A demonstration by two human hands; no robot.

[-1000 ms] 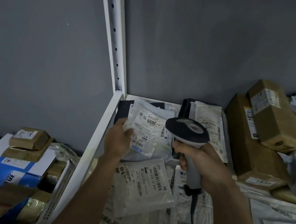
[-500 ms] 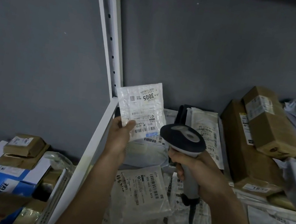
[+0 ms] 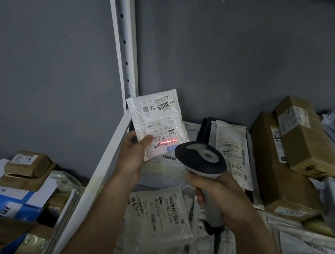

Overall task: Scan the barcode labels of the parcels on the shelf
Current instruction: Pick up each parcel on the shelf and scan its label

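left hand (image 3: 134,156) pinches small parcel (image 3: 156,121) upright | right hand (image 3: 217,196) grips scanner (image 3: 201,159) | red line on its barcode | shelf (image 3: 105,161) below

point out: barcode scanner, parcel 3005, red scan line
barcode scanner (image 3: 201,157), head view, top of its head.
parcel 3005 (image 3: 158,121), head view, middle of its label.
red scan line (image 3: 168,142), head view, midway along it.
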